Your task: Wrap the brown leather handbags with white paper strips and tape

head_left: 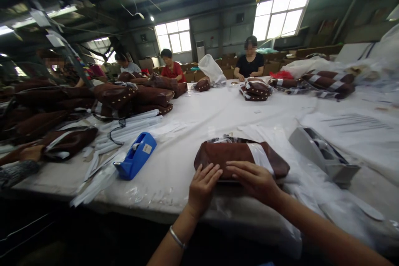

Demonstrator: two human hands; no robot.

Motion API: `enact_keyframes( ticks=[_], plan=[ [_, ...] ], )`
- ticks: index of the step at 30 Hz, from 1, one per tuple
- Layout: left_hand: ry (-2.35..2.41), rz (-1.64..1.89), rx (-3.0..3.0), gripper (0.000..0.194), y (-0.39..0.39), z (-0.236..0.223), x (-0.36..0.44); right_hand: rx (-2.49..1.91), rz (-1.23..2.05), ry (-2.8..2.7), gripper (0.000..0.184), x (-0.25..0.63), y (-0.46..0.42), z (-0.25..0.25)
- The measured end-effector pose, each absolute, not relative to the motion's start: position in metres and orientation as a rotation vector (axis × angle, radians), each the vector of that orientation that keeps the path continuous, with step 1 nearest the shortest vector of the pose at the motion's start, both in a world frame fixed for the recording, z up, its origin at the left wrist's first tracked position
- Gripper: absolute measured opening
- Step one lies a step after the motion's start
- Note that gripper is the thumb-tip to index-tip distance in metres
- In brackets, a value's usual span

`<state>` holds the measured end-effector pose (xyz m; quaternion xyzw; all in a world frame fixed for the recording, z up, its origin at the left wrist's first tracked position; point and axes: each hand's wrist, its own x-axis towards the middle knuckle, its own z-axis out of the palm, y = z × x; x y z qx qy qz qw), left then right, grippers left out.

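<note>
A brown handbag (230, 153) lies on its side near the front edge of the white-covered table (199, 116). A strip of white wrapping (261, 156) crosses its right part, and some clear plastic shows along its top. My left hand (204, 185) rests with extended fingers on the bag's lower left front. Stretched fingers of my right hand (254, 178) lie flat against the bag's middle front. To the left stands a blue tape dispenser (135, 157); a grey tape dispenser (322, 153) is at the right.
Brown bags (152, 95) are piled at the left, beside white paper strips (124, 131). More bags (255, 89) sit at the far side. Clear plastic sheets (314, 203) cover the right front. Several people work around the table; a co-worker's hand (31, 153) touches a bag at far left.
</note>
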<state>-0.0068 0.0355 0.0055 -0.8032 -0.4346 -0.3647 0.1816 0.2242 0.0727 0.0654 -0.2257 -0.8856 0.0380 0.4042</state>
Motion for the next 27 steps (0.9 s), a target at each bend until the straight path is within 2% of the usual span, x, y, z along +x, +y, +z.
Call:
enact_keyframes(
  ticks=[3,6,10,19,24,27],
  plan=[
    [-1.279,-0.994,-2.289,0.038,0.031,-0.006,0.0,-0.821,0.143,-2.255,0.03,0.216,0.115,0.078],
    [-1.268,-1.016,-2.244,0.04,0.029,-0.007,0.002,-1.219,0.281,-2.451,0.03,0.195,0.163,0.087],
    [-1.221,-1.051,-2.201,0.042,0.031,-0.005,0.003,-1.58,0.432,-2.625,0.045,0.17,0.219,0.087],
    [-1.177,-1.131,-2.123,0.034,0.032,0.009,-0.006,-1.623,0.657,-2.69,0.05,0.155,0.253,0.09],
    [-1.145,-1.086,-2.127,0.033,0.03,0.016,-0.021,-1.608,0.574,-2.611,0.048,0.156,0.247,0.105],
    [-1.244,-1.088,-2.099,0.035,0.029,0.008,-0.021,-1.717,0.561,-2.593,0.039,0.159,0.249,0.099]
  ],
)
